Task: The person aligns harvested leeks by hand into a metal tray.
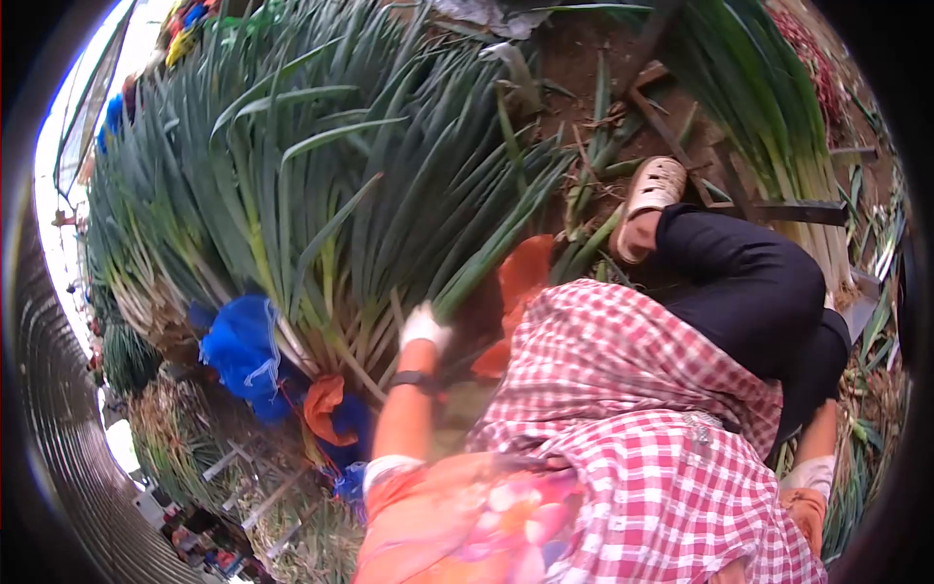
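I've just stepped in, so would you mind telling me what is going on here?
A person in a red checked shirt sits on the ground among piles of long green onions. Their gloved left hand is at the stalks of the big pile. The right hand is low at the side, near scattered leaves. Blue and orange bags lie by the pile.

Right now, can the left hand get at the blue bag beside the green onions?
Probably yes. The left hand is gloved and already lies on the green onions. The blue bag sits by the same bundle, and only a few stalks lie between them.
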The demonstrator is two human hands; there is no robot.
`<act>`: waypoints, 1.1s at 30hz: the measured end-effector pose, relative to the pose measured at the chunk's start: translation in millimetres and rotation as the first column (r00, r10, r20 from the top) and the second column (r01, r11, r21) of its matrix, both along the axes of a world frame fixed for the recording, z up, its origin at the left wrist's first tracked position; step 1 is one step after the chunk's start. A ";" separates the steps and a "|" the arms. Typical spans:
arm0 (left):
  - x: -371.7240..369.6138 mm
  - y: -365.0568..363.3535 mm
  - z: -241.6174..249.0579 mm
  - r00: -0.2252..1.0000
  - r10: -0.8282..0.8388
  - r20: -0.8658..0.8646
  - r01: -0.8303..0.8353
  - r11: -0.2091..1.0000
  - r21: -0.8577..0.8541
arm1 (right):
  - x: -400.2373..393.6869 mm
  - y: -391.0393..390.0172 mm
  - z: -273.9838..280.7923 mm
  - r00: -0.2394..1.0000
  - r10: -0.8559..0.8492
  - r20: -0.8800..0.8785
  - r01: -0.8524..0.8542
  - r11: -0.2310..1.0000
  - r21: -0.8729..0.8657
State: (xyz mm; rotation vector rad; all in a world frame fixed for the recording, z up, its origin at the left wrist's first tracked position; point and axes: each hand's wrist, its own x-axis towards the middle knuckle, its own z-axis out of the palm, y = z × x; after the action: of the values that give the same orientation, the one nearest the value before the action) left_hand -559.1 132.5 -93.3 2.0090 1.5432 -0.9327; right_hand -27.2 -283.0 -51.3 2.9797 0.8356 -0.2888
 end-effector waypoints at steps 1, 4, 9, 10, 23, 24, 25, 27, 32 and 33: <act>-22.9 -10.1 -27.3 0.998 0.050 -0.028 -0.049 0.998 0.031 | 4.7 6.3 1.3 1.000 0.018 -0.010 -0.018 1.000 0.000; -44.1 -26.5 -58.5 0.986 0.165 -0.025 -0.161 0.978 0.136 | 3.0 5.4 3.4 1.000 0.007 -0.020 -0.007 0.999 -0.035; -53.6 -12.6 -60.7 0.908 0.409 -0.089 -0.367 0.881 0.298 | 0.4 10.8 7.3 0.999 -0.001 -0.040 -0.002 0.997 -0.075; -56.8 -6.4 -60.2 0.908 0.408 -0.097 -0.371 0.889 0.269 | -0.4 10.7 7.3 0.999 -0.008 -0.040 0.005 0.997 -0.080; -84.5 25.7 -62.3 0.901 0.398 0.174 -0.431 0.768 0.473 | 18.2 -0.6 12.4 0.995 -0.035 -0.089 0.025 0.993 -0.113; -76.1 29.6 -47.2 0.890 0.385 0.245 -0.449 0.649 0.614 | 21.0 -2.4 13.6 0.995 -0.037 -0.093 0.027 0.994 -0.111; -76.4 38.5 -39.7 0.835 0.460 0.301 -0.540 0.585 0.605 | 22.9 -4.2 14.9 0.995 -0.041 -0.094 0.030 0.994 -0.110; -84.5 51.5 -47.0 0.858 0.419 0.297 -0.509 0.618 0.599 | 27.9 -9.2 17.2 0.994 -0.044 -0.100 0.033 0.993 -0.113; -86.9 70.6 -34.5 0.896 0.437 0.078 -0.444 0.884 0.149 | 39.0 -23.7 21.6 0.992 -0.059 -0.114 0.047 0.993 -0.111; -77.1 68.8 -15.4 0.965 0.256 0.059 -0.258 0.966 0.030 | 40.1 -28.9 26.8 0.992 -0.064 -0.112 0.052 0.993 -0.111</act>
State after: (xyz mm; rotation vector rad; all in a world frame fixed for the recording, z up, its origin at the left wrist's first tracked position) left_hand -636.2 201.4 -108.6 1.7864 1.7509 -0.7453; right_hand 12.9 -311.9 -24.5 2.9134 0.7186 -0.4955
